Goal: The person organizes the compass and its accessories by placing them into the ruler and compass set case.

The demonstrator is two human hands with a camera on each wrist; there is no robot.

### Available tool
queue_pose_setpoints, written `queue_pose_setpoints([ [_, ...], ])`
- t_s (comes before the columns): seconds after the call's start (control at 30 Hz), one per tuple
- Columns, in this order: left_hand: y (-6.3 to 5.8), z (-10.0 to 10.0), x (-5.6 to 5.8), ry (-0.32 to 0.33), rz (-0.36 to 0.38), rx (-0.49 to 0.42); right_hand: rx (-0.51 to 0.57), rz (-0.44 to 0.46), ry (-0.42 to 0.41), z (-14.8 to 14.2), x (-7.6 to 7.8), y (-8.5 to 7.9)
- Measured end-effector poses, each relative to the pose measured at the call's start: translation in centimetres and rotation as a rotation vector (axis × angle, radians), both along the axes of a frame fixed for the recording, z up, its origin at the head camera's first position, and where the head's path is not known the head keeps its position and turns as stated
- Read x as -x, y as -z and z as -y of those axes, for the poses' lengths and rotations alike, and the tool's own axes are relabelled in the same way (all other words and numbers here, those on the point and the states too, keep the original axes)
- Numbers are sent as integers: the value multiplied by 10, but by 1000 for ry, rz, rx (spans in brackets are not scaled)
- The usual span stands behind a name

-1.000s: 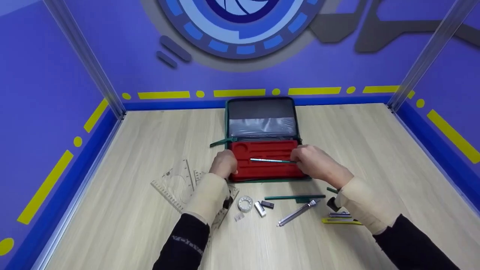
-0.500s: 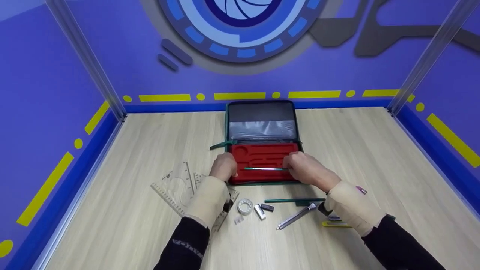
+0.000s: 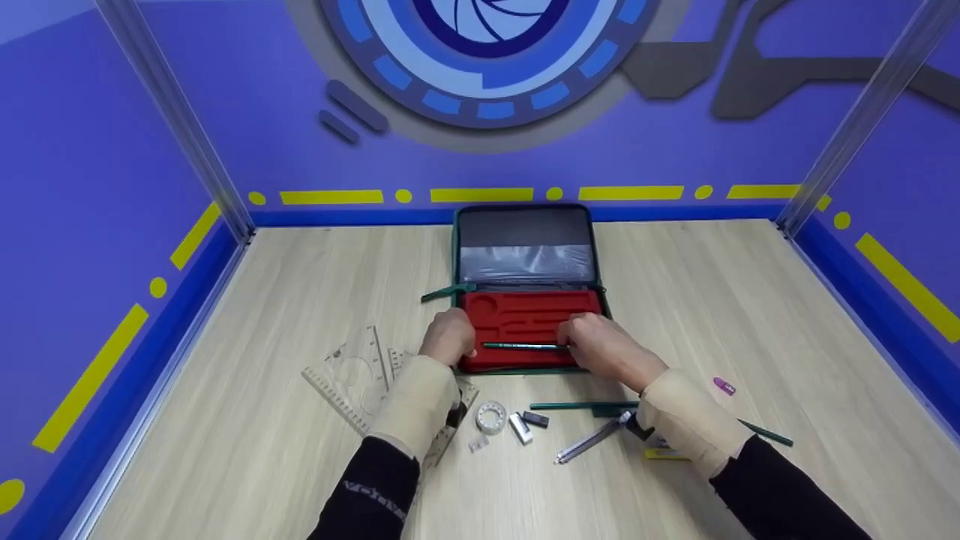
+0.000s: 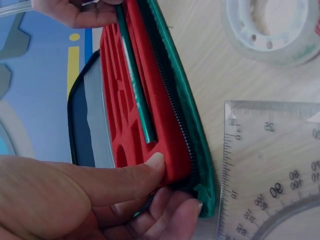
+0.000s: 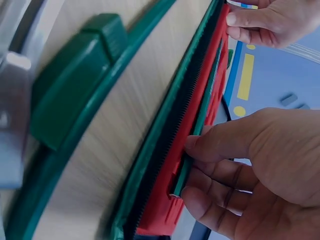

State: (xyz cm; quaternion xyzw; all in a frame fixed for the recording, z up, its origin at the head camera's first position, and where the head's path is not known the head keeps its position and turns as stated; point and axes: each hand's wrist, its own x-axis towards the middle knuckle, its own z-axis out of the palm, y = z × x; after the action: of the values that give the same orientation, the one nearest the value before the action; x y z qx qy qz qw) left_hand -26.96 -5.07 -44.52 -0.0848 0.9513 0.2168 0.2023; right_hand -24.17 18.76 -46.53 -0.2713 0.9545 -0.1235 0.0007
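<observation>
A green zip case [image 3: 456, 259] lies unfolded on the table, with a red moulded tray [image 3: 540, 302] in its near half. My left hand [image 3: 448, 337] grips the tray's left end, thumb [image 4: 127, 181] on top and fingers curled at the case's edge. My right hand [image 3: 609, 349] pinches a green pencil [image 3: 519, 346] near its right end, between thumb and fingers. The pencil lies lengthwise along the tray's near part; the left wrist view shows its other end close to my left thumb. In the right wrist view, the pencil [image 5: 204, 110] sits at a long groove.
Clear set squares [image 3: 352, 375] lie left, partly under my left forearm. Near the case are a tape roll [image 3: 490, 417], a white eraser [image 3: 520, 427], a dark small block [image 3: 535, 419], a green rod [image 3: 574, 406] and metal compasses [image 3: 589, 442]. Rightward lie a pink piece [image 3: 724, 386] and another green stick [image 3: 769, 433].
My right hand has moved left and nearer, bringing the pencil down along the tray's near part. My left hand keeps its grip on the case. The pink piece has come out from behind the right arm.
</observation>
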Motion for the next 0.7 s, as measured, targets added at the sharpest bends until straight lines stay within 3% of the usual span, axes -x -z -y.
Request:
queue_pose_setpoints([
  [0.4,1,1,-1,0,-3,-17,24,-59,-11,5,1,9],
  [0.7,-1,3,-1,-7,-19,-20,8,-62,41,9,6,8],
])
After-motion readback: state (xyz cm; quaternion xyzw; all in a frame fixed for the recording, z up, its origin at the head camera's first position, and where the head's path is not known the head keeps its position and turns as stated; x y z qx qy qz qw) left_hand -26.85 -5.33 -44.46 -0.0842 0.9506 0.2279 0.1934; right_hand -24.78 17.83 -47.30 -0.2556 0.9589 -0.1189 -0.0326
